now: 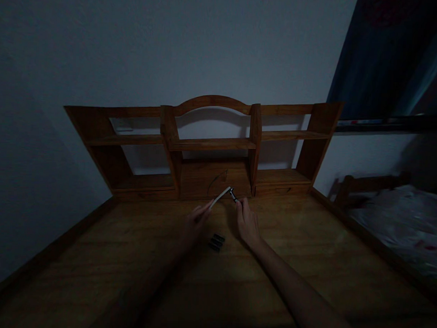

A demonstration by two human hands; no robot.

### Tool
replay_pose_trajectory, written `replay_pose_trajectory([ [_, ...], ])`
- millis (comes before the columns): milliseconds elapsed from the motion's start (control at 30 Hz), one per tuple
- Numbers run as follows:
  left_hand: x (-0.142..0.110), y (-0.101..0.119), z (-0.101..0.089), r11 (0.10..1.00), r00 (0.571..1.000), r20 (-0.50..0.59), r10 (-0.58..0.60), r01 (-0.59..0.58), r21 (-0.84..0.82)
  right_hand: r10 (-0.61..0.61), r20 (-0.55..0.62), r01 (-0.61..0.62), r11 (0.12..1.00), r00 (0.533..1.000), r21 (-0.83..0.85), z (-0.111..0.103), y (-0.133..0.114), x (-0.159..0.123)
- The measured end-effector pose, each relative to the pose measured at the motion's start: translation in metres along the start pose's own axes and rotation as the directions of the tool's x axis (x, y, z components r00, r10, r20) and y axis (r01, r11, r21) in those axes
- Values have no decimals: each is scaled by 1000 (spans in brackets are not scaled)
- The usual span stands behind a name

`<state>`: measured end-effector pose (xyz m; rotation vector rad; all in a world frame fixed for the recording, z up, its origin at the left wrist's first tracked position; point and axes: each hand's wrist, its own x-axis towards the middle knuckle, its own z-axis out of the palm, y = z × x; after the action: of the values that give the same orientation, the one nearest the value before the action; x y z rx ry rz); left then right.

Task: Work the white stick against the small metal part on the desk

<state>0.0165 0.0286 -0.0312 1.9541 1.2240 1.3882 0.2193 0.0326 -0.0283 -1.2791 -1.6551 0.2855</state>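
Observation:
In my left hand (pixel 198 218), fingers closed, is a thin white stick (pixel 220 196) that slants up to the right. My right hand (pixel 247 221) pinches a small slim piece with a shiny metal end and a darker body (pixel 233 195); its kind is too small and dim to make out. The shiny end meets or nearly meets the upper tip of the white stick. Below and between both hands, a few short dark pieces (pixel 216 242) lie side by side on the wooden desktop (pixel 158 257).
A wooden shelf unit (pixel 212 144) stands along the back of the desk against the pale wall (pixel 154 47). To the right, past the desk's raised edge, are a dark curtain (pixel 379 64) and a pale plastic-looking heap (pixel 399 213). The room is dim.

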Motion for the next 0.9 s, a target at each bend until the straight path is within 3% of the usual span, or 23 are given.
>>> replay_pose_trajectory([
  [333,2,-20,1,999,999,-3,-45,45,19,-3,-31,11,972,999,234,-5,-5,-3],
  [567,-1,-1,0,1000,997,-76,-25,24,-8,27,-9,-23,968,1000,248,-2,-2,-1],
  [733,-1,6,3,999,999,-28,26,-27,-19,36,-1,-35,971,999,235,2,2,-2],
  [900,2,-2,2,1000,999,41,1,-1,-5,47,-34,-38,973,998,227,4,4,-2],
])
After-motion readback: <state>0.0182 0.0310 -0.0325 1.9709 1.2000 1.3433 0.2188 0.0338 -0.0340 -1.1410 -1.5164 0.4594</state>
